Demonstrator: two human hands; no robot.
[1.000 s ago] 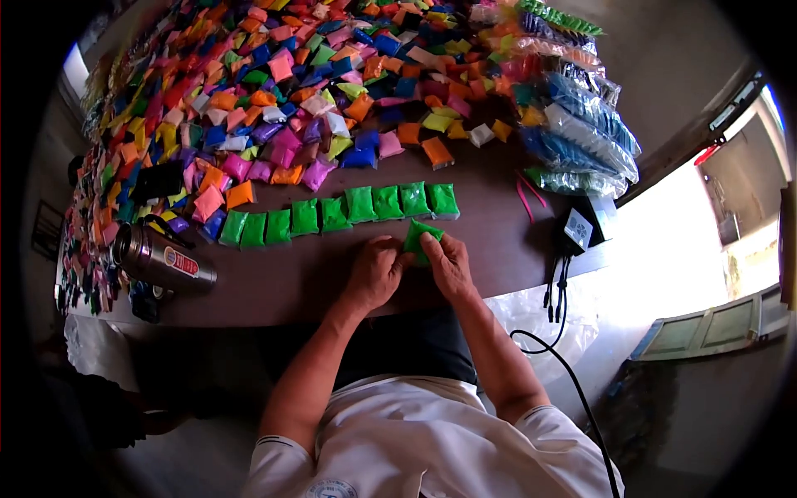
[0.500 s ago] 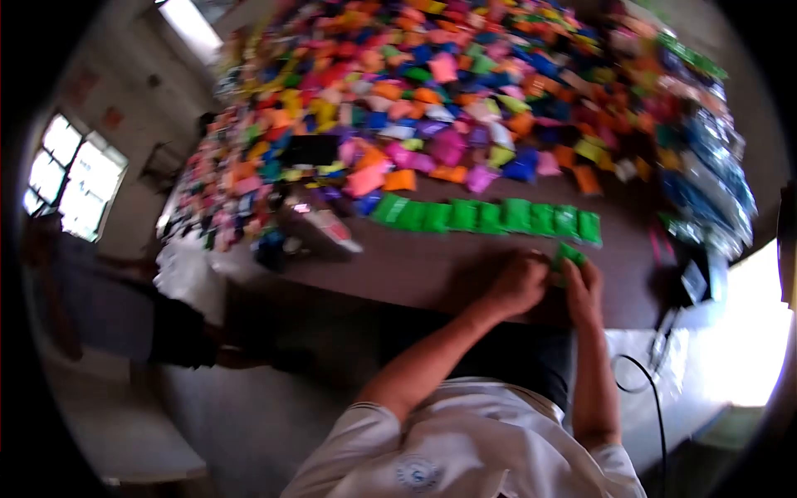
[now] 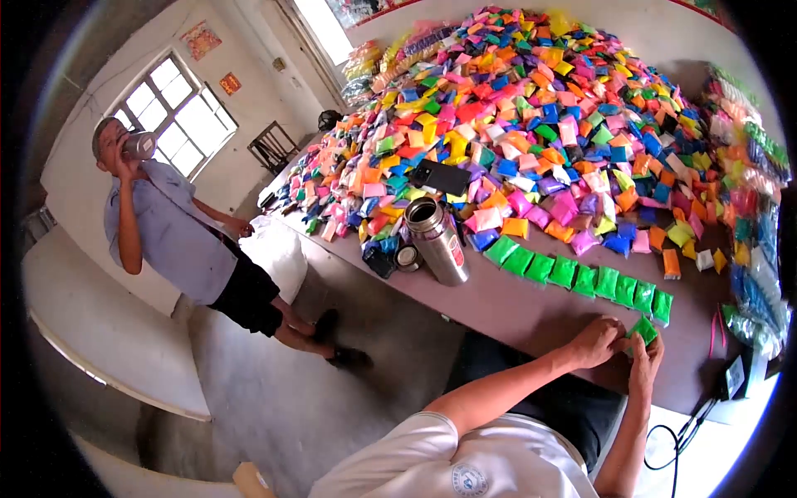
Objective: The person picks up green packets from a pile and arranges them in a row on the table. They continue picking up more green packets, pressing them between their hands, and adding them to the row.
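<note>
A small shiny green packet (image 3: 642,329) is pinched upright between the thumb and fingers of my right hand (image 3: 646,358). My left hand (image 3: 599,342) is curled closed against the packet's left edge, its fingertips partly hidden there. Just beyond my hands, several similar green packets (image 3: 584,280) lie side by side in a slanting row on the brown table (image 3: 531,303). Whether those packets are joined cannot be made out.
A big heap of coloured packets (image 3: 531,124) covers the table's far part, with a black phone (image 3: 440,177) on it. An uncapped steel flask (image 3: 437,245) stands left of the row. Plastic-wrapped bundles (image 3: 757,274) lie right. Another person (image 3: 178,232) stands left, drinking from a cup.
My view has swung left and sharpened, so the table sits further right and the other person shows fully. Both hands stay together at the green packet.
</note>
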